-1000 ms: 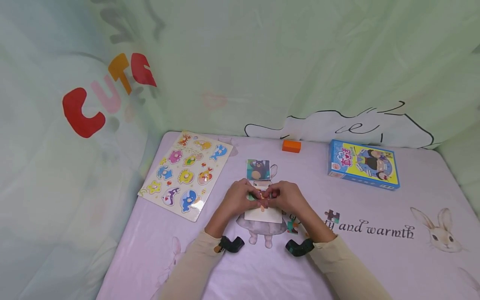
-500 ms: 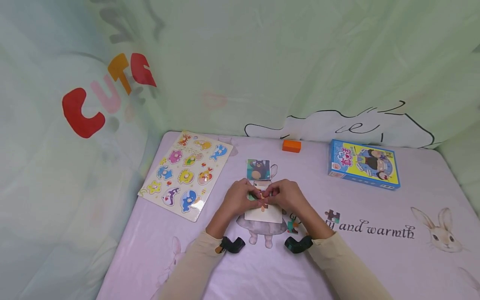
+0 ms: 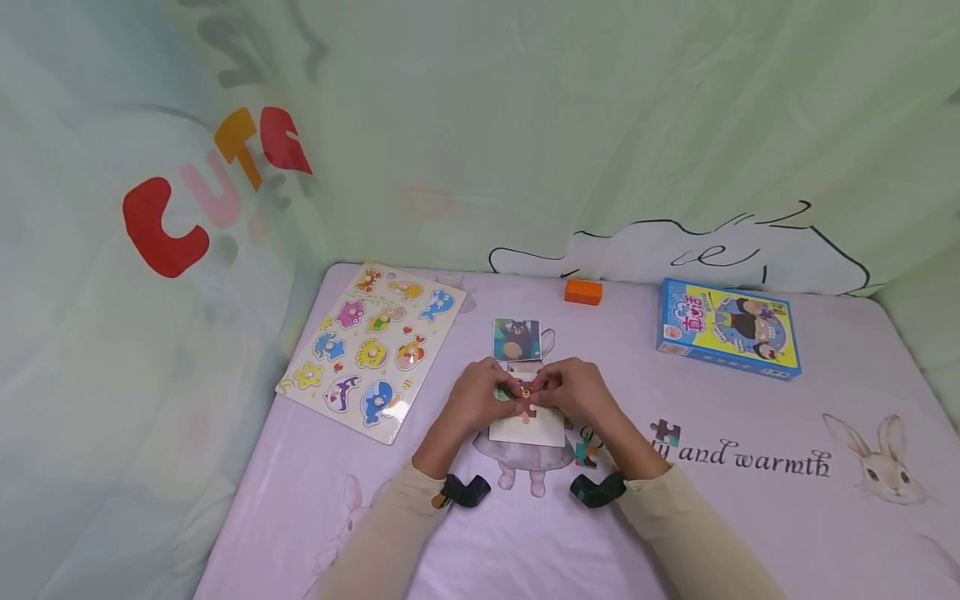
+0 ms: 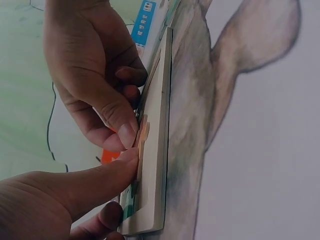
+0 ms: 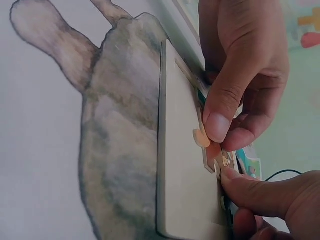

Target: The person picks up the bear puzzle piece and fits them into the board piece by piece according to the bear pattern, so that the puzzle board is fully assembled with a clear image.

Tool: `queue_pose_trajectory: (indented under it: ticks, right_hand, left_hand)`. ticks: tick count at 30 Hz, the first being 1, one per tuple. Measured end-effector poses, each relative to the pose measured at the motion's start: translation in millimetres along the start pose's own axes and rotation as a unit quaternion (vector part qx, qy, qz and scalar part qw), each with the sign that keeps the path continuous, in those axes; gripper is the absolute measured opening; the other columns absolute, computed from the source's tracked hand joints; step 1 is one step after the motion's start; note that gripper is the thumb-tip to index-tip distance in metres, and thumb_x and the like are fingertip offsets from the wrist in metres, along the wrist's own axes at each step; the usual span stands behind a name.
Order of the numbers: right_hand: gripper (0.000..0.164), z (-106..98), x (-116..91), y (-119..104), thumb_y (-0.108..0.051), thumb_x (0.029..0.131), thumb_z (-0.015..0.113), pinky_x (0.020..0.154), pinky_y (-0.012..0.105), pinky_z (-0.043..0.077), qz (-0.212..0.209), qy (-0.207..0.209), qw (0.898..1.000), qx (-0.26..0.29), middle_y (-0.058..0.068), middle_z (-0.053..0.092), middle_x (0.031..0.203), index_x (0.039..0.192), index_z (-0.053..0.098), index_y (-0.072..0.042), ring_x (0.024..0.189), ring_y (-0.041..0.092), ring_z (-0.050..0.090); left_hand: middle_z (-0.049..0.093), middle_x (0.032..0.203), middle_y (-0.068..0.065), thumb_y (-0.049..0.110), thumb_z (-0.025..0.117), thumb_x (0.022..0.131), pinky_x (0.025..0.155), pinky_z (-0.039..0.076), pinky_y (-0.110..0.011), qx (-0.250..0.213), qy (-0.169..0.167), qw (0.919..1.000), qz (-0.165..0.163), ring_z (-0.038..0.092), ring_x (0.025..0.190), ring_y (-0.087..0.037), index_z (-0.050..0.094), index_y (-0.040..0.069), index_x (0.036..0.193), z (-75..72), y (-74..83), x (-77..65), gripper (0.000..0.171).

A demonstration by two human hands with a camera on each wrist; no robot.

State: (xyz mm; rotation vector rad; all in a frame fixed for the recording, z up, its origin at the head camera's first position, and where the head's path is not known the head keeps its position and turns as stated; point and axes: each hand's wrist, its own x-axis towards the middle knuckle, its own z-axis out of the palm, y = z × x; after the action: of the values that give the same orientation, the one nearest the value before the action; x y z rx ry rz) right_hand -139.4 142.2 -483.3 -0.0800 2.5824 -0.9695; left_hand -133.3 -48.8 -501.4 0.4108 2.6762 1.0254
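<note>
The left hand (image 3: 480,393) and right hand (image 3: 574,392) met over the pale tray (image 3: 527,434) near the middle of the table (image 3: 517,546), each grip pinching the brown bear piece (image 3: 527,408) between thumb and finger. The piece lay between the two thumbs, over the tray; fingers hid too much to tell whether it sat flat. Beyond it, towards the table's far edge, lay a bear picture (image 3: 516,340). The animal board (image 3: 371,354) occupied the far left corner; an orange block (image 3: 582,292) stood near the far edge.
</note>
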Motion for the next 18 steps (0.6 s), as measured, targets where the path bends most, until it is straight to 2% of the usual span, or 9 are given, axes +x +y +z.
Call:
queue_pose_trajectory:
  ticks: [9, 13, 18]
  right_hand:
    - [0.013, -15.4, -13.7, 8.9, -0.022, 0.092, 0.076, 0.066, 0.03, 0.045, -0.054, -0.011, 0.998, -0.016, 0.002, 0.068, 0.082, 0.101, 0.079, -0.013, 0.079, 0.019, 0.056]
    - [0.016, -28.0, -20.8, 19.0, -0.024, 0.093, 0.074, 0.07, 0.03, 0.049, -0.053, -0.011, 0.998, -0.026, 0.001, 0.07, 0.087, 0.103, 0.078, -0.013, 0.082, 0.021, 0.058]
    - [0.019, -48.0, -30.5, 32.1, -0.028, 0.092, 0.075, 0.073, 0.03, 0.049, -0.039, -0.011, 0.998, -0.04, 0.001, 0.07, 0.09, 0.104, 0.079, -0.014, 0.087, 0.022, 0.057]
  left_hand:
    - [0.059, 0.094, 0.002, 0.021, 0.088, 0.08, 0.079, 0.041, -0.028, 0.0, 0.004, 0.9999, -0.012, 0.051, 0.09, -0.015, 0.079, 0.017, 0.088, -0.6, 3.6, -1.2, 0.013]
    - [0.06, 0.094, 0.002, 0.021, 0.088, 0.08, 0.079, 0.041, -0.028, 0.003, 0.008, 0.9998, -0.016, 0.052, 0.092, -0.015, 0.08, 0.017, 0.089, 0.2, 3.9, -1.7, 0.013]
    - [0.061, 0.094, 0.002, 0.021, 0.088, 0.079, 0.078, 0.041, -0.028, 0.008, 0.013, 0.9999, -0.005, 0.052, 0.09, -0.015, 0.08, 0.016, 0.089, 1.4, 1.5, -1.1, 0.014]
